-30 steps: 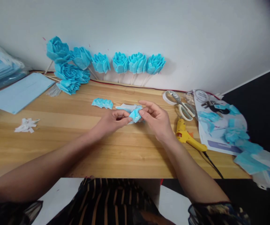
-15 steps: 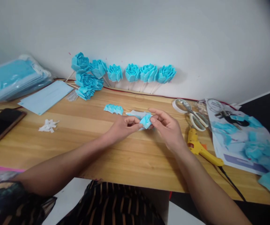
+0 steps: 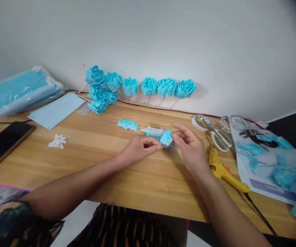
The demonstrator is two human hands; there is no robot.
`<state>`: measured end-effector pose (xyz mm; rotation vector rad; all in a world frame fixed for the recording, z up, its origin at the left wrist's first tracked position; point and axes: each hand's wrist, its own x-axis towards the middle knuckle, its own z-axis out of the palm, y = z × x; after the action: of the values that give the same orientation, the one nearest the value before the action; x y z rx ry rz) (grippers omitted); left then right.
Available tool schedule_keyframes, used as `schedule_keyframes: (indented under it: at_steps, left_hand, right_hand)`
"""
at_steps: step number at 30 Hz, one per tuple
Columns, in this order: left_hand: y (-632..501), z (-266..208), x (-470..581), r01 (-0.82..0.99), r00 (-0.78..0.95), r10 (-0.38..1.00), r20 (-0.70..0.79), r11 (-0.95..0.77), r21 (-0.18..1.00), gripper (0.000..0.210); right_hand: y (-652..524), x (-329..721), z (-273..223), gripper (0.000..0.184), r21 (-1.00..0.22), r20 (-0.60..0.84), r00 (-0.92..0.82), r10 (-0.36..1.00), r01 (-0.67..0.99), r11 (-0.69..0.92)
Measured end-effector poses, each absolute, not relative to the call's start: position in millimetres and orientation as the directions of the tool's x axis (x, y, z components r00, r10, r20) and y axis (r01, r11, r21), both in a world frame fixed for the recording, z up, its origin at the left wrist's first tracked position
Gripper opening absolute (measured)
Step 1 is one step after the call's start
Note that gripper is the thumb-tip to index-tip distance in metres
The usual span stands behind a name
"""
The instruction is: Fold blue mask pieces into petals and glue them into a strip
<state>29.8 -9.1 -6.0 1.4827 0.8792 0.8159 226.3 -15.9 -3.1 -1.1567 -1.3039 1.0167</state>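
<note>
Worktop: the wooden table (image 3: 99,181) is running from the wall (image 3: 137,37) at the back to a front edge passing beneath both forearms. Bare wood is showing between the hands and that edge, and also left of the left wrist as far as the white scraps (image 3: 58,141). A phone (image 3: 8,144) is bounding the left side. On the right, scissors (image 3: 221,140) and a yellow glue gun (image 3: 227,176) are lying near the right hand and wrist, narrowing the room there; the gun's black cord (image 3: 261,214) is trailing toward the front edge. Blue flowers (image 3: 148,86) on sticks are leaning along the wall, well beyond the hands.

Hands: the right hand (image 3: 189,145) is pinching the right side of a folded blue piece (image 3: 166,138) between thumb and fingers. The left hand (image 3: 141,149) is bringing thumb and forefinger together at the piece's lower left; cannot tell whether they are gripping it.

Position: the piece is sitting between both sets of fingertips, overlapping pale layered material (image 3: 151,130) in view. A pleated blue strip (image 3: 127,125) is lying beyond the left hand, apart from it.
</note>
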Motion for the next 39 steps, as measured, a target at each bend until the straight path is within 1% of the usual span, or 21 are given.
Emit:
schedule_keyframes:
  at_steps: [5, 10, 13, 17, 20, 23, 25, 28, 31, 33, 35, 37, 39]
  left_hand:
    - [-5, 0, 22, 0.078, 0.419, 0.907, 0.025, -0.064, 0.995, 0.038]
    - [-1, -2, 17, -0.026, 0.333, 0.943, -0.005, 0.014, 1.0, 0.057]
    - [1, -5, 14, -0.072, 0.278, 0.961, 0.002, 0.019, 0.997, 0.06]
    - [4, -5, 12, -0.086, 0.196, 0.981, -0.002, 0.02, 0.996, 0.062]
    - [8, -2, 14, -0.148, 0.201, 0.979, -0.026, 0.056, 0.987, 0.074]
    - [10, 0, 18, -0.234, 0.273, 0.962, -0.026, 0.092, 0.968, 0.08]
    - [10, 1, 20, -0.302, 0.295, 0.955, -0.01, 0.103, 0.948, 0.079]
    - [10, -1, 19, -0.381, 0.275, 0.961, -0.006, 0.114, 0.917, 0.073]
    - [13, -1, 14, -0.397, 0.226, 0.974, -0.002, 0.094, 0.913, 0.061]
    - [17, 3, 8, -0.38, 0.171, 0.985, 0.011, 0.056, 0.923, 0.055]
    - [23, 9, 0, -0.36, 0.081, 0.996, 0.044, -0.012, 0.933, 0.051]
    - [29, 16, -9, -0.335, -0.013, 0.993, 0.114, -0.112, 0.935, 0.045]
    - [35, 22, -19, -0.277, -0.068, 0.977, 0.203, -0.214, 0.937, 0.033]
  right_hand:
    - [-16, 228, -5, 0.032, -0.987, 0.149, 0.05, 0.988, 0.064, 0.145]
    - [-16, 227, -2, 0.03, -0.989, 0.136, 0.081, 0.987, 0.068, 0.13]
    - [-15, 228, -1, 0.03, -0.989, 0.145, 0.129, 0.981, 0.036, 0.141]
    - [-12, 234, 0, 0.034, -0.988, 0.143, 0.196, 0.97, -0.033, 0.152]
    - [-12, 235, 3, 0.032, -0.987, 0.127, 0.194, 0.973, -0.068, 0.143]
    - [-13, 233, 6, 0.031, -0.983, 0.112, 0.159, 0.981, -0.129, 0.134]
    - [-14, 231, 8, 0.03, -0.977, 0.106, 0.137, 0.985, -0.172, 0.129]
    - [-16, 229, 9, 0.03, -0.972, 0.105, 0.121, 0.987, -0.196, 0.127]
    - [-16, 230, 8, 0.031, -0.976, 0.093, 0.118, 0.989, -0.188, 0.114]
    - [-17, 230, 5, 0.031, -0.981, 0.083, 0.075, 0.994, -0.172, 0.095]
    - [-18, 229, 2, 0.03, -0.989, 0.081, -0.022, 0.996, -0.122, 0.078]
    - [-19, 225, -1, 0.028, -0.998, 0.064, -0.151, 0.987, -0.023, 0.061]
    - [-21, 221, -2, 0.025, -0.995, 0.025, -0.272, 0.962, 0.089, 0.051]
